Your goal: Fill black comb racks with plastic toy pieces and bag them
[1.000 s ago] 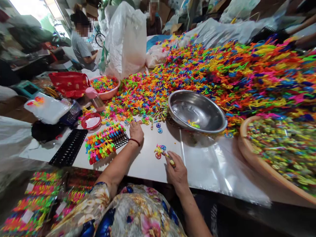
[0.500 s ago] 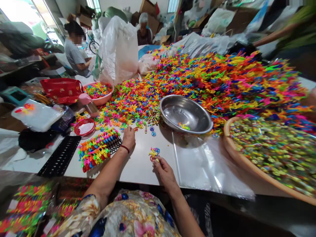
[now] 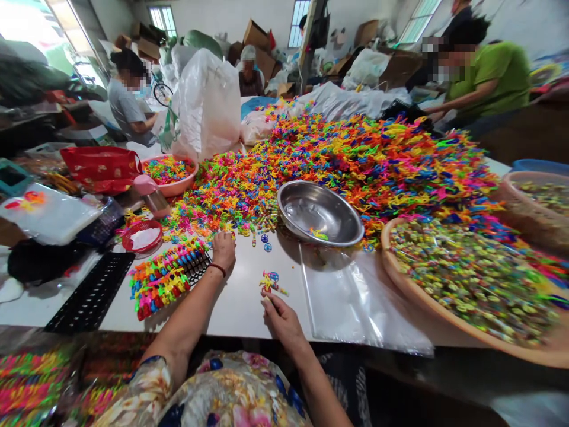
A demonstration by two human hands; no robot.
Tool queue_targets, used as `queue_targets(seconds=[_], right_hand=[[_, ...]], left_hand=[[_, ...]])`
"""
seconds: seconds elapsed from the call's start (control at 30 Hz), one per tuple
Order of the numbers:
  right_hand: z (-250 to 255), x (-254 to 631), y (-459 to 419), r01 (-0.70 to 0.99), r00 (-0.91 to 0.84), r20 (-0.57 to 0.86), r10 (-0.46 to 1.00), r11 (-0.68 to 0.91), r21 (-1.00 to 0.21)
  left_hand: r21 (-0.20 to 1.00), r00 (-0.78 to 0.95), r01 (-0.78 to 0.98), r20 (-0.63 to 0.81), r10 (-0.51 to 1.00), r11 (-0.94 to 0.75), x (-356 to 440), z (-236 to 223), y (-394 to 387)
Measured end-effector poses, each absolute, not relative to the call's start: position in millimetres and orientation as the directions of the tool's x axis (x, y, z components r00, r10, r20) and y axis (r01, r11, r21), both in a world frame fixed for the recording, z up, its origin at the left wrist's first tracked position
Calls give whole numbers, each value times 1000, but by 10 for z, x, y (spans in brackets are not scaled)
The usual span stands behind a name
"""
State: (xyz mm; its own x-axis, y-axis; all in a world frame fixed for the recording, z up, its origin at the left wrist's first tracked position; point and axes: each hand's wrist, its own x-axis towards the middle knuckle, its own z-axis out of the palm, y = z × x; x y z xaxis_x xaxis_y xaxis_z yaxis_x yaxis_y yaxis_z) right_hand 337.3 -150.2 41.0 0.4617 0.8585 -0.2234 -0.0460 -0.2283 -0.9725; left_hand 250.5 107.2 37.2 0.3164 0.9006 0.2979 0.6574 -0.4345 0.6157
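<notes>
Between the thumb and fingers of my right hand (image 3: 284, 323) is a small plastic toy (image 3: 268, 281) with a yellow body, a blue wheel and a red ring, held just over the white tabletop (image 3: 242, 296). A short patterned stick (image 3: 281, 290) shows beside it. My left hand (image 3: 223, 252) reaches to the near edge of the heap of colourful plastic pieces (image 3: 249, 190). Its fingers are bent and close together, and what they hold, if anything, is hidden. By that wrist lies a black grid rack (image 3: 195, 270) filled with rows of bright toys (image 3: 162, 276). Two blue wheels (image 3: 267, 244) lie ahead.
A steel bowl (image 3: 320, 216) holds a few pieces. To the right are clear plastic bags (image 3: 355, 302) and a wide orange basin (image 3: 389, 255) of small wrapped items. A black perforated tray (image 3: 89, 293) and a red basket (image 3: 142, 238) lie left. A person in green (image 3: 493, 77) works across the heap.
The view has swung to the right, bringing the person in green and more of the basin into sight. Both hands stay in nearly the same places; the patterned stick beside the toy now shows more clearly.
</notes>
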Motion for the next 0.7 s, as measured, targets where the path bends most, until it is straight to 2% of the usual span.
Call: queue_targets(seconds=[0.2, 0.3, 0.37, 0.4, 0.57, 0.7], right_hand=[[436, 3395, -1492, 14, 526, -155, 836, -191, -982], [423, 3437, -1467, 12, 541, -153, 827, -189, -982], [422, 3448, -1444, 7, 540, -146, 829, -178, -984], [426, 3449, -1432, 2, 538, -142, 831, -169, -986], [488, 3463, -1373, -23, 538, -130, 833, -140, -990], [583, 3519, -1318, 63, 580, -50, 813, -106, -992]], left_hand=[[835, 113, 467, 268, 957, -290, 2522, 419, 1050], [997, 76, 69, 20, 997, -25, 2551, 437, 942], [971, 162, -177, -132, 978, 160, 2569, 487, 887], [948, 206, -233, -169, 964, 216, 2572, 525, 868], [871, 371, -331, -235, 898, 364, 2514, 761, 718], [750, 592, -345, -292, 751, 564, 2471, 846, 348]])
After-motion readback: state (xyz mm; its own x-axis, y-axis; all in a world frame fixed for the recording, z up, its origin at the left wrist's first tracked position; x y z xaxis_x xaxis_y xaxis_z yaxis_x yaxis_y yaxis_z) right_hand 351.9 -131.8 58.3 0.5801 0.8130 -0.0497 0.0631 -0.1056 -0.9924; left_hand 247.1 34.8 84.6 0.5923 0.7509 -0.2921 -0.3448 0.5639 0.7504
